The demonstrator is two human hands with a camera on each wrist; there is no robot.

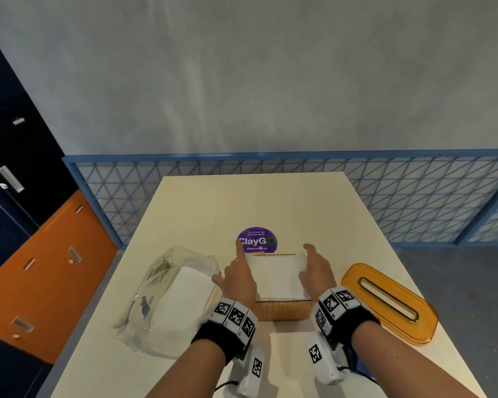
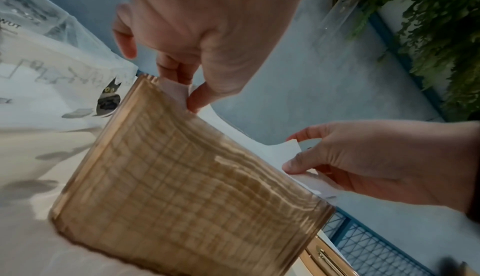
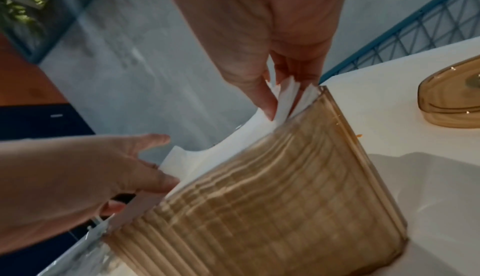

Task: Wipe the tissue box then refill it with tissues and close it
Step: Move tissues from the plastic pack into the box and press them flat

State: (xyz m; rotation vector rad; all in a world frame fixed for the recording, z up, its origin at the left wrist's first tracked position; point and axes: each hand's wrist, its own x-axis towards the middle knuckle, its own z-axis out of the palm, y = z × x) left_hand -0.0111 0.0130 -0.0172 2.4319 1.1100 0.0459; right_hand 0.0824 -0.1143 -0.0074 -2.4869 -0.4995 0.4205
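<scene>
An amber ribbed tissue box (image 1: 282, 310) (image 2: 194, 198) (image 3: 285, 208) stands open-topped in the middle of the cream table (image 1: 242, 202). A stack of white tissues (image 1: 276, 277) (image 2: 259, 147) (image 3: 207, 157) sits in its mouth, its top above the rim. My left hand (image 1: 239, 277) (image 2: 182, 87) grips the stack's left edge, index finger pointing forward. On the other side my right hand (image 1: 314, 271) (image 3: 283, 95) pinches the right edge between thumb and fingers. The amber slotted lid (image 1: 388, 303) (image 3: 451, 104) lies flat on the table to the right of the box.
A clear plastic tissue pack (image 1: 170, 294) (image 2: 52, 65), holding more white tissues, lies just left of the box. A purple round sticker (image 1: 256, 239) is on the table behind the box. A blue mesh railing (image 1: 385, 196) runs past the far edge, with orange and dark cabinets (image 1: 55, 268) at left.
</scene>
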